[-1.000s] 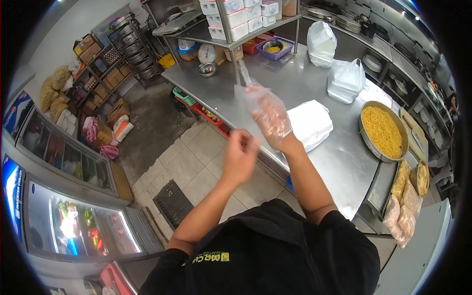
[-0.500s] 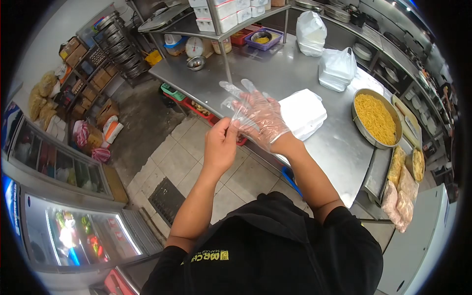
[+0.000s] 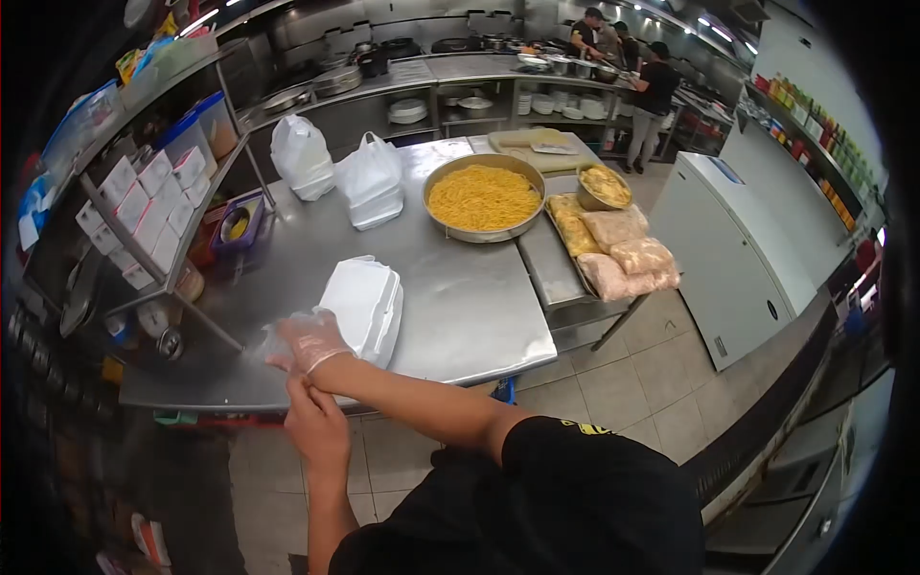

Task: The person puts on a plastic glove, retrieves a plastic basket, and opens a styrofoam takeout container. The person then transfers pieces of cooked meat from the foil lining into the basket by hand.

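Observation:
A clear plastic glove [image 3: 299, 335] covers my right hand [image 3: 321, 345], which is held out over the front of the steel table. Its fingers point left and look stretched out, though they are somewhat blurred. Bare and closed, my left hand [image 3: 316, 422] is just below the right wrist, its fingertips pinching the glove near the cuff. A stack of white foam takeaway boxes [image 3: 359, 302] sits on the table right beside my gloved hand.
On the steel table [image 3: 460, 316] are two tied white bags [image 3: 369, 182] and a round pan of yellow noodles [image 3: 484, 196]. Bagged food [image 3: 628, 268] lies at the right. A shelf of white boxes [image 3: 144, 206] stands left. Several people [image 3: 656, 96] work at the back.
My view has swung to the right, bringing the cooking line and other people into sight. The left hand has shifted from the glove's finger side to near the right wrist.

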`<action>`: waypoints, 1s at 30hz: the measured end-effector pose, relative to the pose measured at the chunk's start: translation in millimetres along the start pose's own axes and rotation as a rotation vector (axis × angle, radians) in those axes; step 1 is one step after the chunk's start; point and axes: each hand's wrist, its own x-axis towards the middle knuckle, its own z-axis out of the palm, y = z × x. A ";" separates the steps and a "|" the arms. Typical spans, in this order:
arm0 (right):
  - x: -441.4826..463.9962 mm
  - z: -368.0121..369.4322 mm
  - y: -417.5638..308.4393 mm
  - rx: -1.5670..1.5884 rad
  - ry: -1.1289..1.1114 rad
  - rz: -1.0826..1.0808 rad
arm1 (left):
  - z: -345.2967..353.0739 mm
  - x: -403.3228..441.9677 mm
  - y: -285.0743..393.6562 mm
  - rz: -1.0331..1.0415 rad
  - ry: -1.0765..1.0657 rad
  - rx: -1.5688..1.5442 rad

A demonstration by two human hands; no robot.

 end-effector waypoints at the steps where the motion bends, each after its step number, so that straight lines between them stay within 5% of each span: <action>1: 0.6 8.8 8.0 -0.009 0.078 -0.015 | 2.9 3.5 -5.3 -0.005 0.007 -0.002; 6: -11.4 -7.6 23.0 -0.026 0.223 -0.051 | 11.0 15.1 4.0 -0.147 0.005 0.036; 9: -9.5 -17.5 25.4 -0.058 0.222 0.003 | 16.6 22.7 5.2 0.142 0.097 0.097; 14: -11.4 -31.1 25.5 0.017 -0.018 0.056 | 8.0 30.3 15.8 0.004 -0.157 -0.120; 18: -0.8 2.3 46.0 0.182 -0.081 0.057 | 8.3 20.0 24.3 0.059 -0.147 -0.103; 20: 5.0 34.9 58.9 0.122 0.172 -0.356 | 6.1 9.2 31.4 0.051 -0.201 -0.148; 21: 4.0 36.7 60.3 0.124 0.170 -0.358 | 4.8 6.3 34.2 0.049 -0.200 -0.146; 24: -3.6 26.1 62.1 0.185 -0.042 -0.345 | 1.8 -3.6 37.0 0.005 -0.248 -0.151; 26: -2.1 8.7 65.5 0.578 -0.469 -0.218 | 0.1 -13.1 32.4 -0.089 -0.164 -0.330; 27: -7.7 -5.5 63.5 0.579 -0.472 -0.223 | -0.8 -8.2 28.5 -0.091 -0.159 -0.327; 29: -32.7 -28.2 57.3 1.135 -0.636 -0.084 | -12.3 1.4 9.5 0.290 0.434 0.186; 30: -37.3 -27.5 62.0 1.306 -0.729 -0.111 | -9.0 6.5 -9.2 0.206 0.375 0.151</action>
